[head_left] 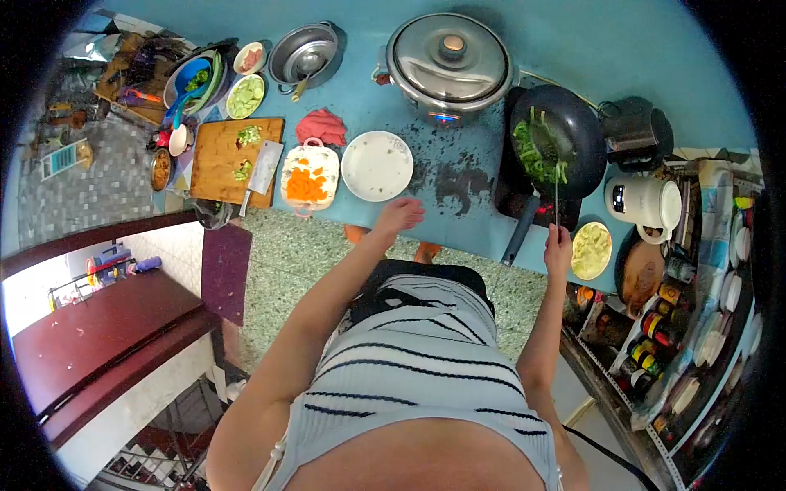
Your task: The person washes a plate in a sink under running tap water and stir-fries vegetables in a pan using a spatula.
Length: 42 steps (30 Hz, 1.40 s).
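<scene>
Here, at right of the frame, the right hand (558, 250) grips a slotted ladle (544, 143) amid green vegetables (530, 164) in a dark wok (585, 131); the wok's handle (521, 233) juts out beside it. The left hand (399, 215), fingers loosely extended, is near a white plate (377, 168), center. A lidded pot (450, 61) stands top center.
</scene>
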Motion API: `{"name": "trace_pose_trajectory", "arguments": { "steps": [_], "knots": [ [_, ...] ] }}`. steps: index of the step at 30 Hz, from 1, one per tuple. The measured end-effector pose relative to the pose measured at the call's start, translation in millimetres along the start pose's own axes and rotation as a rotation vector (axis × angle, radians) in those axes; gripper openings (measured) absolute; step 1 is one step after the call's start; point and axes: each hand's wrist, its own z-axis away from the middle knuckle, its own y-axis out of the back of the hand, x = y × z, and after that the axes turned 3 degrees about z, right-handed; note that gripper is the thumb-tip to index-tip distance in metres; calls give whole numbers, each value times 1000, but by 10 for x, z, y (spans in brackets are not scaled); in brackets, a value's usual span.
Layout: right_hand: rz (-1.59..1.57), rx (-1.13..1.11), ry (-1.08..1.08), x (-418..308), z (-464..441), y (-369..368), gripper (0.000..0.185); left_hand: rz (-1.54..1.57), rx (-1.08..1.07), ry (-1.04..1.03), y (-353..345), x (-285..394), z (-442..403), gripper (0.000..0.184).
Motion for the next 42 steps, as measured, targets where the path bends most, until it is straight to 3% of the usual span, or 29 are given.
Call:
{"name": "trace_pose_trajectory", "arguments": {
  "steps": [3, 6, 9, 15, 17, 20, 26, 33, 36, 42],
  "knots": [
    [41, -64, -70, 1, -40, 12, 42, -9, -54, -24, 4, 14, -19, 27],
    [193, 164, -23, 234, -235, -107, 42, 15, -24, 29, 32, -4, 60, 30],
    [193, 189, -107, 110, -305, 6, 40, 10, 6, 49, 127, -40, 90, 31],
    [-175, -70, -191, -178, -214, 3, 39, 25, 25, 59, 289, -117, 115, 31],
    [-36, 16, -12, -20, -325, -180, 35, 23, 30, 54, 260, -73, 138, 31],
    [139, 181, 26, -86, -441, -166, 37, 37, 32, 51, 235, -41, 119, 32],
    [196, 297, -197, -118, -620, -31, 41, 41, 23, 29, 228, -15, 106, 33],
    [156, 134, -207, -55, -846, -14, 42, -5, 18, 64, 259, -47, 130, 30],
    [175, 225, -205, -374, -884, -30, 42, 2, 25, 73, 265, -32, 151, 31],
    [236, 185, -106, -522, -993, -151, 32, 7, 22, 53, 267, 44, 199, 31]
  ]
}}
